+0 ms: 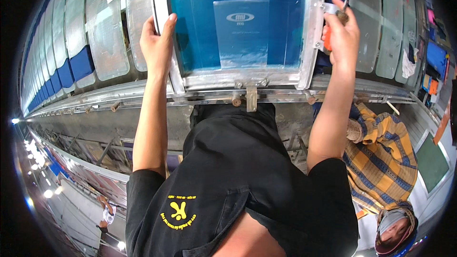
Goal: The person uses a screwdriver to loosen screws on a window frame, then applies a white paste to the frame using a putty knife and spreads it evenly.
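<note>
My left hand (157,43) grips the left bar of a metal-framed printing screen (190,43) with a translucent blue mesh and a pale printed patch. My right hand (342,40) is closed at the screen's right side around an orange-handled piece (328,39), beside a bolted white bracket (318,44). A thin metal rod with a knob (342,16) rises from that hand. The screen's lower bar has a bolted metal tab (251,99) lying over a long rail (290,97).
Rows of pale plates (107,52), some with blue cloth (81,64), stretch along both sides beyond the rail (119,90). A co-worker in a checked yellow jacket (381,157) is close at lower right; another person (107,209) is far at lower left. Coloured items (435,57) sit at far right.
</note>
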Available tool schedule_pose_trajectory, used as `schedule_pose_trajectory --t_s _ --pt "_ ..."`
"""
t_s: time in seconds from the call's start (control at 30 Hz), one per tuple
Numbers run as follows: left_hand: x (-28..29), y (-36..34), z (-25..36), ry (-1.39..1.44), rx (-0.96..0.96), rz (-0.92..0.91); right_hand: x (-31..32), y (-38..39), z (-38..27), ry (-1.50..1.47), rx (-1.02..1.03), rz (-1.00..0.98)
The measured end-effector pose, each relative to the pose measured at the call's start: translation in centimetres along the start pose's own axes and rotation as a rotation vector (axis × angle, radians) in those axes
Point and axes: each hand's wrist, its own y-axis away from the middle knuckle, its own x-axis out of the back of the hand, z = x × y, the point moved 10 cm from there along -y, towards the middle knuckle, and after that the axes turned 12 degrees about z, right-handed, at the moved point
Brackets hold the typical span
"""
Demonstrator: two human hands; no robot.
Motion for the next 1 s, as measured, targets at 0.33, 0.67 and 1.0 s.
schedule_pose_trajectory --t_s 0.33,0.67,1.0 --pt "-1.4 1.0 -1.6 0.113 -0.089 0.055 0.6 0.3 2.8 -0.085 -0.024 0.03" --pt "-0.5 2.1 4.7 -0.45 -0.571 0.213 -1.1 0.0 3.2 -0.037 -0.071 -0.019" --pt "-15.3 13.8 4.4 -0.625 -0.614 -0.527 -2.4 -0.9 3.9 0.156 -0.143 -0.008"
